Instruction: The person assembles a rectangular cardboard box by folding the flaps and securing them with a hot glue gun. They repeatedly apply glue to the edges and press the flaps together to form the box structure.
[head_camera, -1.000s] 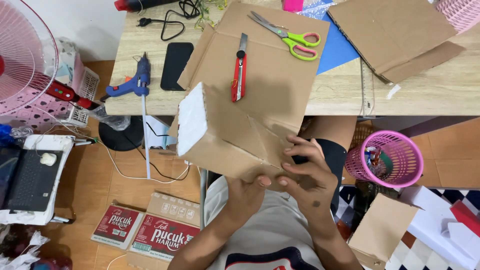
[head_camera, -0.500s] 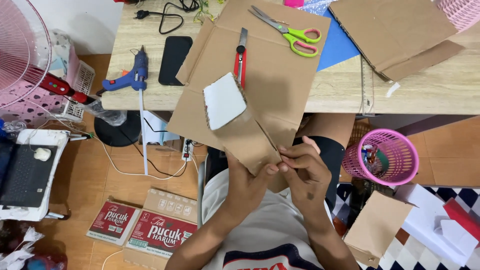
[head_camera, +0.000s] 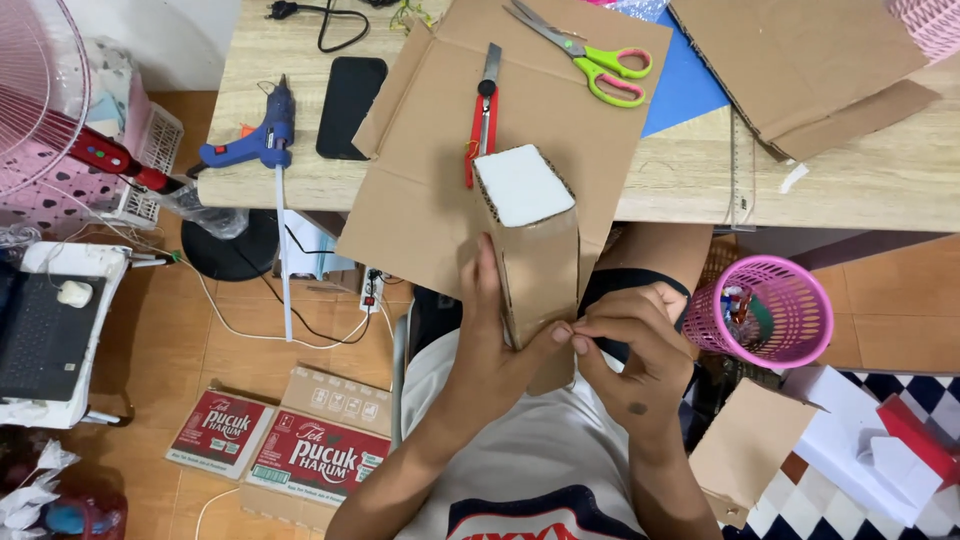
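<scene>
I hold a tall cardboard box (head_camera: 535, 250) with a white top face upright above my lap. My left hand (head_camera: 492, 345) wraps its left side from behind, thumb along the edge. My right hand (head_camera: 630, 345) pinches the box's lower right edge with its fingertips. Behind the box, a large flat cardboard sheet (head_camera: 430, 170) hangs over the front edge of the wooden table (head_camera: 860, 190). A red utility knife (head_camera: 483, 115) and green-handled scissors (head_camera: 590, 60) lie on that sheet.
On the table lie a blue glue gun (head_camera: 258, 145), a black phone (head_camera: 351, 105), blue paper (head_camera: 685, 85) and more cardboard (head_camera: 800, 65). A pink basket (head_camera: 775, 310) stands at my right, printed cartons (head_camera: 290, 450) on the floor, a pink fan (head_camera: 40, 100) at left.
The box has turned from lying tilted to the left to standing upright with its white face on top. Both hands stay at its lower end.
</scene>
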